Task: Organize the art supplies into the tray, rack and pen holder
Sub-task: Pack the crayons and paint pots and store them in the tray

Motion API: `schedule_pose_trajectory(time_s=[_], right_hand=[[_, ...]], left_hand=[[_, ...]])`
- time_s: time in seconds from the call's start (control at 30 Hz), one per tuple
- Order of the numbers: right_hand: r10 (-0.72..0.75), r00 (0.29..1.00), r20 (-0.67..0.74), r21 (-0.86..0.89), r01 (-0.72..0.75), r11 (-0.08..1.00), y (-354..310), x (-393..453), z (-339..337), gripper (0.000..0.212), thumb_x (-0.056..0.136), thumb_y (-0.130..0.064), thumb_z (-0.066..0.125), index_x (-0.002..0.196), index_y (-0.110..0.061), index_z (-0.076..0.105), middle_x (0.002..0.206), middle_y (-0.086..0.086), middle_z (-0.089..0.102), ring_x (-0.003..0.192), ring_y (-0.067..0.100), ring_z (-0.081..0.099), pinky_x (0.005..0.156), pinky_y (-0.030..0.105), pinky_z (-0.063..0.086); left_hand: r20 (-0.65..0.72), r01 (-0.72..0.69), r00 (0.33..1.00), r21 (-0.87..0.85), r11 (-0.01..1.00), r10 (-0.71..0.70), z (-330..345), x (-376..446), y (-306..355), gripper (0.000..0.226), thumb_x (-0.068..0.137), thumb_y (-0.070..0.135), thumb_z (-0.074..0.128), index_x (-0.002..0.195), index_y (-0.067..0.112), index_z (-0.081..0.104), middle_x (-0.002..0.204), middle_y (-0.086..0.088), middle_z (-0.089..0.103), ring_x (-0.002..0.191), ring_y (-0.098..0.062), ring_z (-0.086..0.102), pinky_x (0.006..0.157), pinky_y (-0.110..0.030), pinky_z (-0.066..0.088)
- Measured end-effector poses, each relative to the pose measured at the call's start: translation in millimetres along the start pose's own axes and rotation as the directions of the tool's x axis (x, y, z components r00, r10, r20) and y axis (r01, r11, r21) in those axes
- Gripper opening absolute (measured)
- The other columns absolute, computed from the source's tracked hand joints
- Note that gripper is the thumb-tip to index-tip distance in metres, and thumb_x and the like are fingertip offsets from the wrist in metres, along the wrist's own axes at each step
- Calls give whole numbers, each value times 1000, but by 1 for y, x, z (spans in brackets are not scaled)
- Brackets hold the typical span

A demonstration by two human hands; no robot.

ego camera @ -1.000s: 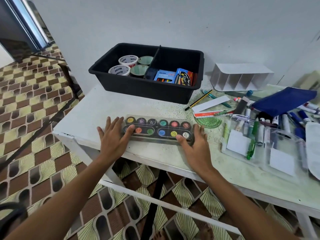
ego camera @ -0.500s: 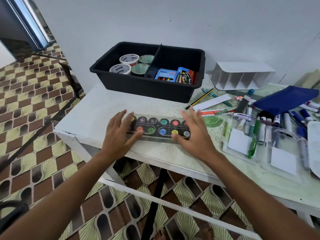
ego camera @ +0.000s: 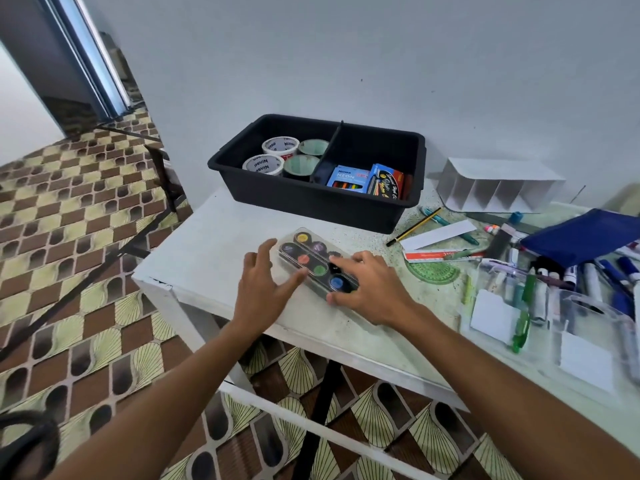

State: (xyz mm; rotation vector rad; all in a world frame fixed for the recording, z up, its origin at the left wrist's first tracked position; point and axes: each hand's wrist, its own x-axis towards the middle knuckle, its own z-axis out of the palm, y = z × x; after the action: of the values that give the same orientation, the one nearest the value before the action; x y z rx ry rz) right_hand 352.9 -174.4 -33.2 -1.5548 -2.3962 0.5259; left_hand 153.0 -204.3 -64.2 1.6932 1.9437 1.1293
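While the paint palette [ego camera: 317, 263] still lay on the table [ego camera: 204, 251], angled with its far end toward the tray, you had both hands on it. Your left hand [ego camera: 265, 289] sat at its near-left side, fingers spread and fairly straight, the thumb lying across the lid, more steadying than clasping. Your right hand [ego camera: 369, 289] covered the near-right end, thumb under the near edge and fingers curled over the top, so that hand looked to be gripping the case.

Beyond your grip, the black tray [ego camera: 311, 202] was partly filled: four tape rolls [ego camera: 280, 147] in its left compartment, a crayon box [ego camera: 348, 178] and another coloured packet in the right. I would judge the tray work well begun, with the palette as the item in hand and room left for it behind the boxes.

To the right of your grip, much remained. The white rack [ego camera: 498, 185] looked empty as far as its open slots showed. A pencil [ego camera: 414, 226], a ruler [ego camera: 440, 255], a green protractor [ego camera: 433, 271], a blue pouch [ego camera: 581, 237] and a heap of markers [ego camera: 602, 275] lay loose, and a clear holder [ego camera: 540, 306] lay flat among the pens.
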Motion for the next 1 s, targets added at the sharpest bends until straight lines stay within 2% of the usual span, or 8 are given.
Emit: schedule_pose_trajectory(time_s=[0.1,0.2,0.3,0.4,0.53,0.67,0.83,1.0], right_hand=[[59,996,-66,131,-50,990,-7,-6,-1,69,81,-54,64,144,-35,40,129,3,45,120,20,40,99,40,38],[84,990,-111,189,-61,980,-17,-8,-9,69,81,-56,63,143,-35,41,126,2,45,119,19,41,99,42,41],[73,992,-103,173,-55,983,-29,-12,-19,72,81,-62,59,145,-35,38,129,3,43,122,20,38,101,45,40],[36,997,-69,231,-19,973,-37,-16,-39,62,87,-63,49,142,-36,42,126,1,42,119,17,41,101,44,41],[5,998,62,574,-39,818,-31,-4,-80,31,96,-30,53,126,-33,61,107,-2,60,99,17,61,93,37,50],[-94,981,171,766,-73,638,-11,23,-107,44,88,-4,60,122,-32,65,121,9,65,104,23,65,75,28,54],[-193,945,263,898,-167,407,23,67,-133,60,80,-2,65,130,-33,58,128,14,62,122,37,55,107,60,35],[-140,964,228,933,-175,314,49,110,-159,69,72,2,66,134,-25,55,120,20,65,107,32,64,90,49,53]], left_hand=[[145,195,975,-221,956,-165,-4,-3,23,62,91,50,54,142,30,26,104,-5,62,78,-16,64,61,-28,54],[386,418,894,-539,731,-226,-8,-3,46,65,93,45,52,145,43,12,109,-8,66,81,-25,72,62,-40,59],[386,422,901,-671,609,-199,-16,0,59,71,92,25,60,143,45,14,110,-11,67,86,-26,72,62,-41,59],[359,393,916,-710,584,-180,-27,3,67,77,89,11,64,142,44,18,109,-14,67,84,-27,72,58,-39,57],[376,387,914,-702,598,-151,-45,21,75,76,88,11,64,145,42,23,108,-15,68,88,-33,71,61,-45,58],[402,361,911,-677,642,-88,-50,56,91,69,89,13,64,142,40,30,111,-13,68,90,-34,70,65,-46,57],[463,381,885,-667,640,-45,-38,118,112,70,89,11,62,145,37,28,104,-19,69,85,-33,69,66,-45,57],[516,381,857,-620,686,-9,-18,184,134,64,92,13,60,144,35,31,111,-17,69,85,-29,71,67,-42,57]])
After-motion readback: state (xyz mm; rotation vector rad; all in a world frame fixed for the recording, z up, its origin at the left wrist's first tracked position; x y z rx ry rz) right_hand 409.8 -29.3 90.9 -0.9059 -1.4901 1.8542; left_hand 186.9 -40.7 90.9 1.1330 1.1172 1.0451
